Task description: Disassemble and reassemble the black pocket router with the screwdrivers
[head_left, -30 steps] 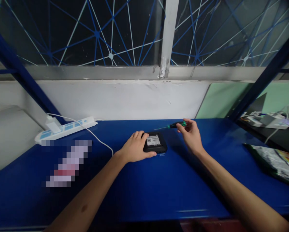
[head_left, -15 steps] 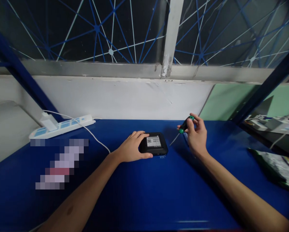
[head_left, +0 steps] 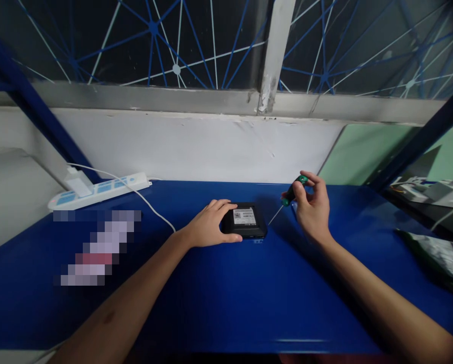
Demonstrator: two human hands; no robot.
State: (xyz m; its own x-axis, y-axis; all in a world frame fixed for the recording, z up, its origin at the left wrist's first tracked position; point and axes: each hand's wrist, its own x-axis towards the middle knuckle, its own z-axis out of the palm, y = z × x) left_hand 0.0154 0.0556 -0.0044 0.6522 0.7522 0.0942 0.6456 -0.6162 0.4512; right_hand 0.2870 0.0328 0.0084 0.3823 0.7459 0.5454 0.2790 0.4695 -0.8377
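Observation:
A flat black box-shaped device (head_left: 259, 230) with a white printed label (head_left: 244, 216) on its upper face lies on the blue table (head_left: 226, 293). My left hand (head_left: 211, 226) grips its left side, thumb along the near edge and fingers over the far edge. In my right hand (head_left: 313, 207) is a screwdriver (head_left: 293, 191) with a black and green handle, held tilted between thumb and fingers. Its thin metal shaft points down and left, the tip close to the device's right side; whether it touches anything I cannot tell.
A white power strip (head_left: 105, 189) with a plugged-in adapter (head_left: 78, 182) lies at the back left, and its white cable (head_left: 146, 203) runs towards my left wrist. A blurred-out pixelated item (head_left: 101, 247) is at left. A shiny packet (head_left: 435, 258) lies at right.
The screwdriver stays in my right hand and is slightly steadier, its tip still beside the device. My left hand keeps its hold. The whole view has shifted slightly.

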